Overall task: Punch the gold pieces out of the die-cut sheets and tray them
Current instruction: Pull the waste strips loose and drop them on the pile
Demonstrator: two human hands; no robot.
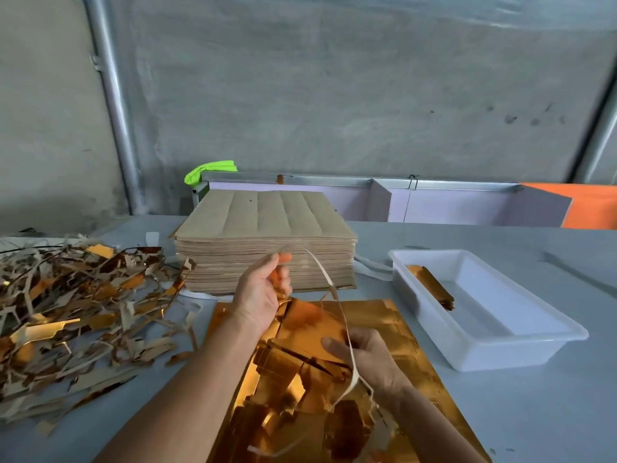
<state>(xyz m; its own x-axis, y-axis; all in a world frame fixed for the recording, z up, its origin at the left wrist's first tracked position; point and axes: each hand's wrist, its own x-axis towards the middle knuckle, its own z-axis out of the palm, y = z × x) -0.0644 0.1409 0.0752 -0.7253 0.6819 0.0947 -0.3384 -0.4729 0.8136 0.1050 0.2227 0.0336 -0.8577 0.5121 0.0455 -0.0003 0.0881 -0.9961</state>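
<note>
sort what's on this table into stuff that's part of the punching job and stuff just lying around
Part of the job:
gold sheet
waste strip, held by left hand and right hand
white tray with gold pieces
brown sheet stack
scrap pile

Lying about:
green cloth
orange panel

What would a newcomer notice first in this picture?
The shiny gold die-cut sheet at the near centre of the table draws the eye, with the left hand pulling a thin waste strip up from it while the right hand holds the pieces down. A heap of scrap trimmings lies left; a white tray with gold pieces sits right.
</note>
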